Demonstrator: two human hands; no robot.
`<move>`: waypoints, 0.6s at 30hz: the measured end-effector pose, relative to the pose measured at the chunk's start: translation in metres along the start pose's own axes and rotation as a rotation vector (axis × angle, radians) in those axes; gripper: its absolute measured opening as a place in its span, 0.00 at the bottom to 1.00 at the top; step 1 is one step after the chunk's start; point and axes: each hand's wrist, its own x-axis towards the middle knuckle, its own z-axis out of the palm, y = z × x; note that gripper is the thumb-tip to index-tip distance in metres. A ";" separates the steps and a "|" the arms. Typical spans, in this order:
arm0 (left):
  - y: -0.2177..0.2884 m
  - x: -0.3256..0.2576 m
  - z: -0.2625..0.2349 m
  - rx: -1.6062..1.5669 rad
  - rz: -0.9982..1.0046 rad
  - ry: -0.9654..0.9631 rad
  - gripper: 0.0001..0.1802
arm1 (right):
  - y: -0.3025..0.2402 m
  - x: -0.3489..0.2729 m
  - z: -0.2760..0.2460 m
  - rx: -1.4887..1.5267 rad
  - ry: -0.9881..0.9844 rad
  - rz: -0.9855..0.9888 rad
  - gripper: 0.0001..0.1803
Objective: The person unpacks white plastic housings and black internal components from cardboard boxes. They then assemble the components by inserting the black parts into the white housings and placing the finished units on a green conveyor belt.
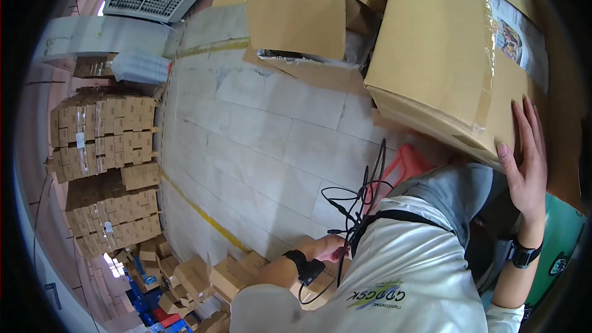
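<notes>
My right hand rests on the near end of a large taped cardboard box, with the fingers spread along its side and the thumb apart. A pale printed sheet shows under clear tape on that box. Low in the middle, my left hand is closed at a tangled bundle of black cables, which hangs beside my waist. Part of its grip is hidden by the cables. Each wrist carries a black band, and a small black device sits on the left one.
An open carton with shiny grey packets stands beyond the large box. Stacked cartons line the left, past a yellow floor line. Loose boxes lie lower left. Red plastic and a green surface are close to me.
</notes>
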 end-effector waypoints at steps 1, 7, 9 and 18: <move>-0.005 0.006 -0.004 0.025 0.011 -0.010 0.10 | 0.000 0.000 0.000 0.005 0.001 -0.004 0.35; -0.035 0.050 -0.024 -0.038 -0.001 -0.137 0.15 | -0.001 0.003 0.001 -0.010 -0.005 -0.010 0.36; -0.028 0.043 -0.027 0.405 0.383 -0.185 0.16 | -0.002 0.002 0.000 -0.010 0.000 0.004 0.36; 0.035 -0.007 0.008 0.729 0.691 0.127 0.13 | 0.000 -0.003 -0.005 0.003 0.033 0.006 0.37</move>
